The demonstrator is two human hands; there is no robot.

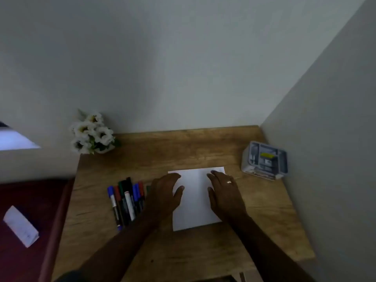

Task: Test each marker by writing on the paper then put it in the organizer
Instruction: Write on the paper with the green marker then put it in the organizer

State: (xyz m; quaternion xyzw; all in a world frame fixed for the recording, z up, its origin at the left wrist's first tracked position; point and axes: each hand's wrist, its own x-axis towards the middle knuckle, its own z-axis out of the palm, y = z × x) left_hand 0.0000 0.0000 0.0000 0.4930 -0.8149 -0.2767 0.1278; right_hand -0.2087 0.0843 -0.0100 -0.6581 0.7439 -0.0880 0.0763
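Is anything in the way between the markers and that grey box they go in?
Yes. The paper lies between the markers and the organizer, with both hands, left and right, over it.

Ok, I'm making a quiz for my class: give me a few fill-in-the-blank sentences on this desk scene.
1. Both hands rest flat on the ____.
2. The markers lie beside the ____ hand.
3. The organizer stands by the wall on the person's ____ side.
4. A ring shows on the ____ hand.

Missing words: paper; left; right; right.
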